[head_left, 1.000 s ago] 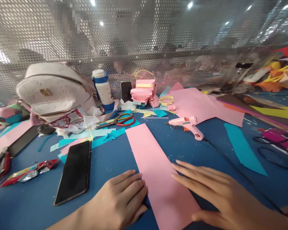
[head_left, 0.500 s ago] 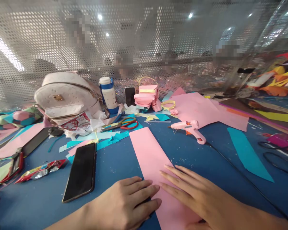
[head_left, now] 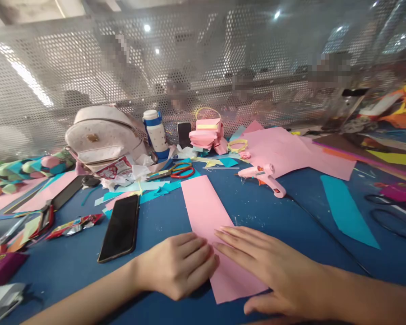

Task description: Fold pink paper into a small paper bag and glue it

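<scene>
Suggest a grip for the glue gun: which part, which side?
Likely by the handle of the glue gun, right hand coming from the near right: the gun lies on its side, handle slanting that way, nozzle pointing left. Stay clear of the cord leaving the handle's end.

Near six o'clock, the left hand (head_left: 181, 266) and right hand (head_left: 264, 262) hide part of the pink paper (head_left: 203, 198). At eight o'clock, the left edge cuts off a purple box (head_left: 6, 269); at twelve, people (head_left: 243, 85) behind the mesh (head_left: 196, 56) are blurred.

Long pink paper strip (head_left: 204, 203), seemingly flat
</scene>
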Available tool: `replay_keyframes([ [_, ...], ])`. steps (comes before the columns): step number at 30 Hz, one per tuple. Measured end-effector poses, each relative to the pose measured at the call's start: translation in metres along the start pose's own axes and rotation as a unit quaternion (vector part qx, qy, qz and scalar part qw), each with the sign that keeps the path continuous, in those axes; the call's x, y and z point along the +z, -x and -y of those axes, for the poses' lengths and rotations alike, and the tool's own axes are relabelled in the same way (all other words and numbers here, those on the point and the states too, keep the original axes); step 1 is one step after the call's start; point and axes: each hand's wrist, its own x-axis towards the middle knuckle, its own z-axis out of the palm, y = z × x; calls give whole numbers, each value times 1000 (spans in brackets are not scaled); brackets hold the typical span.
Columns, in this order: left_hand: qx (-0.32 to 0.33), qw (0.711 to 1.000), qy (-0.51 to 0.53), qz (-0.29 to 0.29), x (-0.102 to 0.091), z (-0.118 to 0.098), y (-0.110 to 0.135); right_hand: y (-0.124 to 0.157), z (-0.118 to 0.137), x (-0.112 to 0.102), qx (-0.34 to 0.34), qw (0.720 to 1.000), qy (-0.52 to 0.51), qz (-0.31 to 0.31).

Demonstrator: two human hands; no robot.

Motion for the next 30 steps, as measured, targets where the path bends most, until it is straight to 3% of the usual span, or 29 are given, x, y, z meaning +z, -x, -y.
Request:
replay_keyframes([
  [3, -61, 997, 40, -21, 0, 3, -6, 3, 0, -4, 33, 999, -23, 0],
  [6, -109, 991, 58, -44, -1, 6, -10, 4, 1, -10, 46, 997, -51, -39],
  [12, -181, 973, 86, -117, -7, 7, -19, 9, -3, -36, 18, 975, -60, -215],
  [16, -262, 953, 108, -105, -5, 14, -16, 17, -7, -59, 21, 961, -62, -268],
  [19, -354, 916, 167, -82, 3, 26, -1, 22, -5, -70, 43, 948, -60, -310],
  [25, -441, 865, 211, -109, 18, 55, 25, 20, 8, -77, 51, 943, -105, -312],
  [30, -477, 821, 270, -159, 13, 73, 30, 15, 10, -82, 66, 943, -119, -305],
])
